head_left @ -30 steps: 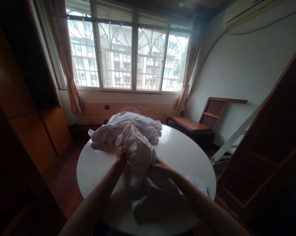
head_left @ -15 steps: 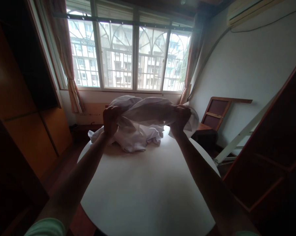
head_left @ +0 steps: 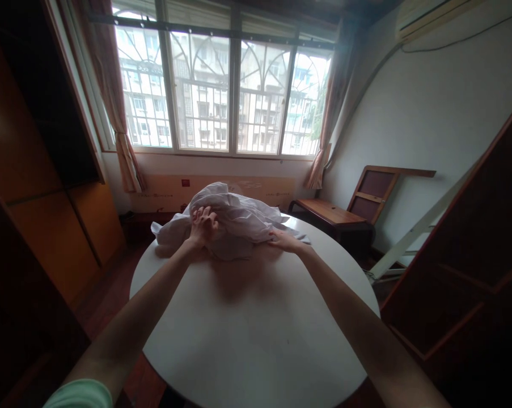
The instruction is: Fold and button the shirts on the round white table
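A heap of crumpled white cloth [head_left: 242,218] lies on the far side of the round white table [head_left: 256,334]; its exact kind is not clear in these folds. My left hand [head_left: 203,225] rests on the front left of the heap, its fingers spread over the fabric. At the heap's right front edge, my right hand [head_left: 284,240] touches the cloth with fingers stretched forward; their tips are partly lost against the folds. Part of the heap's lower layer lies in shadow under the upper folds.
Behind the table, a long cardboard box [head_left: 162,190] leans below the window. A wooden bench [head_left: 330,211] stands at the back right, near a white ladder-like frame [head_left: 409,246]. Wooden cabinets [head_left: 96,221] line the left side.
Both hands have come down from holding a white cloth in the air. That cloth now lies over the heap on the table, and both hands' fingers have loosened.
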Demonstrator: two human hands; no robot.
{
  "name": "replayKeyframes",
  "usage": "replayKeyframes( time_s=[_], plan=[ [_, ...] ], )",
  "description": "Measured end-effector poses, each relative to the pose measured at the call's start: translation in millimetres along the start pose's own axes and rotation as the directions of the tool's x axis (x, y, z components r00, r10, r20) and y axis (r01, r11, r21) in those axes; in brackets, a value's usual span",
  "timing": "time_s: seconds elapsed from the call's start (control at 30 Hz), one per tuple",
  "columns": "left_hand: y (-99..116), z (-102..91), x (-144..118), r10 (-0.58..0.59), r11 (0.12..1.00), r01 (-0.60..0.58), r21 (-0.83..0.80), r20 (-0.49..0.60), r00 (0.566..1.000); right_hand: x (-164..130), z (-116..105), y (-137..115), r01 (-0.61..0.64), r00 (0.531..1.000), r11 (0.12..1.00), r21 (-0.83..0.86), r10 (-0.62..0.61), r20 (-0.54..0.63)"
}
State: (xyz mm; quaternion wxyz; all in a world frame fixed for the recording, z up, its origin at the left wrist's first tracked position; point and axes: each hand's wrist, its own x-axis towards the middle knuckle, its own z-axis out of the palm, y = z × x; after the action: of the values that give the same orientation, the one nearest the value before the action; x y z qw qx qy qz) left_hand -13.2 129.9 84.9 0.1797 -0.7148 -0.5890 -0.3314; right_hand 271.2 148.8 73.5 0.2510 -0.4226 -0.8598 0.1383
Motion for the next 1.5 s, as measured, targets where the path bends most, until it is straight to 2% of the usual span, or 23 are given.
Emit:
replayKeyframes(
  time_s=[0.1, 0.17, 0.23, 0.27, 0.33, 0.37, 0.4, 0.43, 0.5, 0.57, 0.67, 0.73, 0.8, 0.87, 0.93, 0.97, 1.03, 1.37, 1.5],
  plan=[
    [3.0, -5.5, 4.0, -0.004, 1.000, 0.003, -0.003, -0.097, 0.995, -4.5, -0.5, 8.1, -0.022, 0.996, 0.997, -0.076, 0.029, 0.088],
    [6.7, -5.9, 2.1, 0.003, 1.000, -0.004, -0.011, -0.137, 0.991, -9.8, 1.8, 14.1, -0.098, 0.989, 0.987, -0.130, 0.110, 0.095],
    [14.3, -0.7, -8.2, 0.040, 0.998, -0.045, -0.034, -0.129, 0.991, -19.3, 8.8, 19.7, -0.170, 0.980, 0.970, -0.172, 0.185, 0.071],
    [20.1, 4.1, -17.3, 0.068, 0.996, -0.075, -0.057, -0.109, 0.992, -25.9, 14.5, 22.0, -0.196, 0.979, 0.964, -0.177, 0.203, 0.022],
    [35.3, 17.0, -42.3, 0.121, 0.983, -0.127, -0.132, -0.050, 0.991, -41.6, 29.2, 24.3, -0.221, 0.965, 0.964, -0.151, 0.193, -0.180],
    [44.2, 24.0, -56.9, 0.149, 0.973, -0.149, -0.177, -0.016, 0.989, -50.0, 37.2, 23.9, -0.229, 0.925, 0.965, -0.127, 0.176, -0.336],
    [53.4, 30.7, -71.6, 0.176, 0.960, -0.165, -0.226, 0.027, 0.984, -58.0, 44.9, 22.4, -0.224, 0.863, 0.969, -0.108, 0.145, -0.484],
    [62.4, 36.4, -85.4, 0.228, 0.939, -0.196, -0.282, 0.084, 0.970, -65.2, 51.8, 19.7, -0.192, 0.817, 0.976, -0.106, 0.099, -0.568],
    [77.0, 43.4, -106.8, 0.389, 0.863, -0.295, -0.410, 0.169, 0.906, -76.3, 61.5, 11.0, -0.111, 0.787, 0.982, -0.152, -0.006, -0.617],
    [84.5, 44.2, -117.6, 0.452, 0.819, -0.319, -0.476, 0.193, 0.871, -83.2, 66.4, -0.4, -0.016, 0.830, 0.970, -0.244, -0.123, -0.544],
    [82.3, 40.1, -119.8, 0.423, 0.816, -0.281, -0.506, 0.189, 0.886, -89.5, 70.7, -14.9, 0.056, 0.899, 0.936, -0.349, -0.199, -0.390],
    [76.2, 38.6, -118.7, 0.402, 0.816, -0.252, -0.520, 0.196, 0.895, -93.6, 73.9, -19.2, 0.022, 0.943, 0.929, -0.369, -0.142, -0.300],
    [70.6, 39.0, -119.0, 0.380, 0.837, -0.212, -0.505, 0.258, 0.888, -97.8, 76.5, -19.5, -0.027, 0.991, 0.934, -0.357, -0.021, -0.130],
    [67.6, 39.5, -120.4, 0.362, 0.875, -0.158, -0.457, 0.402, 0.841, -100.9, 77.2, -18.3, -0.076, 0.992, 0.940, -0.333, 0.106, 0.073],
    [67.3, 38.3, -121.6, 0.354, 0.903, -0.122, -0.412, 0.551, 0.756, -102.5, 76.0, -18.3, -0.120, 0.963, 0.940, -0.319, 0.188, 0.193],
    [67.8, 36.9, -121.8, 0.353, 0.910, -0.112, -0.400, 0.601, 0.717, -102.7, 75.0, -19.1, -0.137, 0.954, 0.938, -0.318, 0.211, 0.211],
    [69.3, 33.5, -121.6, 0.344, 0.918, -0.099, -0.385, 0.644, 0.683, -102.6, 72.9, -21.9, -0.158, 0.949, 0.936, -0.316, 0.233, 0.214],
    [68.3, 33.8, -120.5, 0.369, 0.914, -0.135, -0.382, 0.645, 0.669, -102.6, 71.1, -25.4, -0.184, 0.945, 0.938, -0.293, 0.251, 0.211],
    [69.1, 32.1, -120.5, 0.363, 0.912, -0.119, -0.393, 0.636, 0.681, -102.9, 69.3, -26.5, -0.182, 0.948, 0.942, -0.281, 0.244, 0.204]
  ],
)
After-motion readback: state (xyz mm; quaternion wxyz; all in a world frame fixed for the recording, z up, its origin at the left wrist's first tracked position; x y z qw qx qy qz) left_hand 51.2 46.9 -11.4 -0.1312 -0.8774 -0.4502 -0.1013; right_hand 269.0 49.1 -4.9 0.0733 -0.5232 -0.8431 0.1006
